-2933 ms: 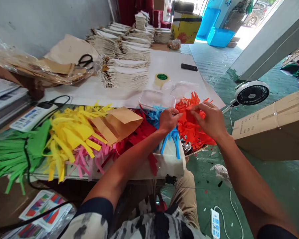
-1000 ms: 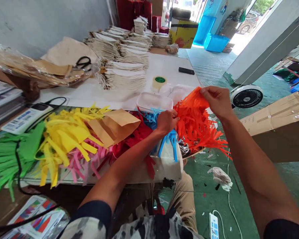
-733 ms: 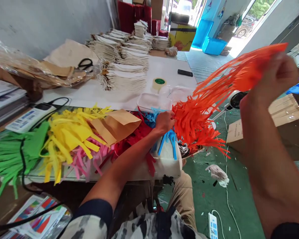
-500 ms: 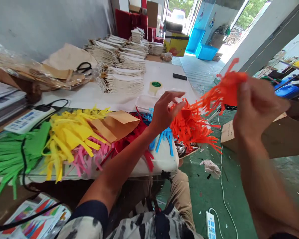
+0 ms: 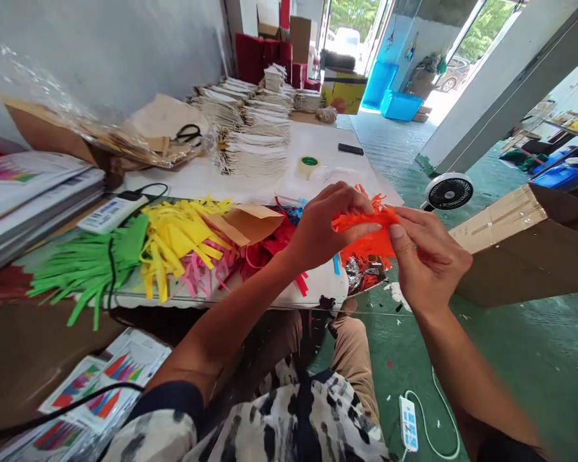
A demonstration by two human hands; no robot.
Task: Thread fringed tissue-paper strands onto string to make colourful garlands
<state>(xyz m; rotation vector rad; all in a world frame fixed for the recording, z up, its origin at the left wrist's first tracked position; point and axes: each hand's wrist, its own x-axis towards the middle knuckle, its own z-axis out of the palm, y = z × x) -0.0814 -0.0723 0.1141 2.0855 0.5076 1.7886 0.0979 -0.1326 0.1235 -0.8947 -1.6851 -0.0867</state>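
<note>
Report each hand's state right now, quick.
Left hand: curled, orange fringe held between thumb and fingers.
Right hand: closed, pinching the same orange fringe between thumb and fingers.

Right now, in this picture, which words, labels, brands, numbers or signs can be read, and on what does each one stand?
No text can be read with certainty.
White device: bold print with smaller lines, too blurred to read.
Fan: a mark at its centre, too small.
Printed cards: coloured pictures; any words are too small.

Grey wall [image 5: 101,64], green floor [image 5: 520,346], pale pillar [image 5: 486,96]
</note>
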